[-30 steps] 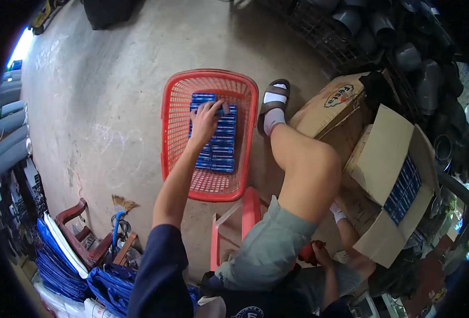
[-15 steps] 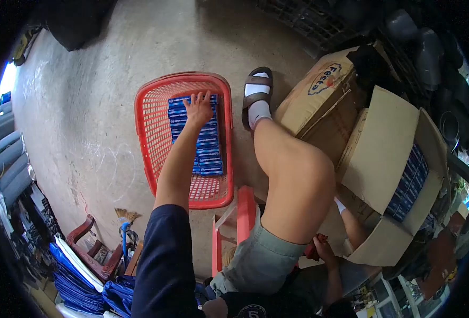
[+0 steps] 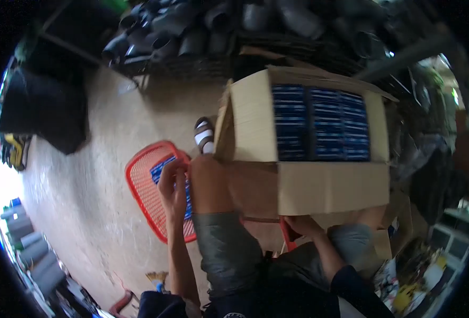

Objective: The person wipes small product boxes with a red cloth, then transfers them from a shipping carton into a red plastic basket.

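Observation:
My left hand (image 3: 173, 185) is above the near right part of a red plastic basket (image 3: 149, 213), beside my knee. Its fingers are loosely bent with a gap at the thumb, and nothing shows in them. Small blue boxes (image 3: 188, 205) lie stacked in the basket, partly covered by that hand and my leg. My right hand (image 3: 301, 226) is low, at the edge of a red plastic stool (image 3: 287, 235), under a flap of an open cardboard carton (image 3: 333, 185). The flap and shadow hide its fingers. Packed columns of similar blue boxes (image 3: 324, 124) fill the carton, with a dark gap between two columns.
Grey pipe fittings (image 3: 192, 40) are piled along the back. A dark covered object (image 3: 43, 106) stands at the far left, and grey rolls (image 3: 30, 244) lie at the left edge. My sandalled foot (image 3: 204, 135) is on the concrete floor between basket and carton.
The view has swung right towards the carton, whose inside now shows. My left hand has lifted off the blue boxes in the basket and drawn back. My right hand stays low by the red stool.

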`<state>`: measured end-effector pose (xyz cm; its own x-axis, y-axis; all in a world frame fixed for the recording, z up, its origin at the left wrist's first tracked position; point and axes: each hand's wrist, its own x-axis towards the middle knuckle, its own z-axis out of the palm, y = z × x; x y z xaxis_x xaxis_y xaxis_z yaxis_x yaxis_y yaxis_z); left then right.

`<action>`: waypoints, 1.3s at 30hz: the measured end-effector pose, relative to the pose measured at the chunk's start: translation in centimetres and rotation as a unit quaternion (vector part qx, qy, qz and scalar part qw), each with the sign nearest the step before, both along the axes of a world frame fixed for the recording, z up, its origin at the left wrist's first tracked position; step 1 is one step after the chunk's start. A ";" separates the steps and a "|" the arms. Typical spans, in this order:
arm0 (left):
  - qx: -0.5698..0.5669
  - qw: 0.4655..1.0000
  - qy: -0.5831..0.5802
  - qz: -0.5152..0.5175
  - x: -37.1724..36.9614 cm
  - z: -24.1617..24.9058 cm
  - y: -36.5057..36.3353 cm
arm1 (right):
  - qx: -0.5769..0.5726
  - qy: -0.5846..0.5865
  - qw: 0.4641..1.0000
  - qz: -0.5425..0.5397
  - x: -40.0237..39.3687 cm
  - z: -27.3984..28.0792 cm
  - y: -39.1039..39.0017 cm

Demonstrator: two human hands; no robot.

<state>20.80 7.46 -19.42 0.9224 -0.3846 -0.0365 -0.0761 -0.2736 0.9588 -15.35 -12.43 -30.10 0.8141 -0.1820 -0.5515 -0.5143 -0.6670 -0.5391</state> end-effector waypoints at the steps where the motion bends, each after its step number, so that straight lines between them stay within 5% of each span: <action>1: 0.011 0.995 -0.061 -0.080 -0.6 3.5 -2.9 | 0.046 0.037 0.998 -0.027 0.6 0.7 0.1; 4: 0.143 0.934 -0.194 -0.264 -4.6 12.7 -12.3 | 0.150 0.137 0.976 -0.083 2.7 3.9 -0.3; 6: 0.082 0.894 -0.220 -0.381 -6.3 13.3 -18.2 | 0.165 0.201 0.961 -0.094 4.3 8.9 -1.3; 8: 0.102 0.844 -0.257 -0.459 -6.3 10.3 -23.5 | 0.090 0.128 0.983 -0.098 2.3 5.2 -0.2; 13: 0.387 0.732 -0.337 -0.449 -4.5 2.1 -29.1 | 0.022 0.061 0.987 -0.150 1.7 5.3 0.5; 20: 0.434 0.742 -0.295 -0.417 -5.8 1.4 -28.4 | 0.080 0.105 0.980 -0.146 1.6 4.5 -0.7; 23: 0.402 0.701 -0.420 -0.413 -6.0 1.0 -27.8 | 0.056 0.090 0.983 -0.150 1.5 5.3 -0.5; 27: 0.397 0.682 -0.434 -0.435 -5.7 1.2 -27.8 | 0.069 0.104 0.984 -0.126 1.6 6.3 -1.0; 32: 0.373 0.710 -0.390 -0.452 -5.9 4.1 -27.0 | 0.028 0.078 0.986 -0.145 1.4 7.0 -0.8; 35: 0.296 0.834 -0.218 -0.410 -5.1 7.9 -25.8 | 0.029 0.074 0.986 -0.144 1.5 6.5 -0.6; 39: -0.055 0.938 0.042 -0.339 -6.1 14.7 -18.2 | 0.045 0.047 0.986 -0.156 1.8 1.2 0.0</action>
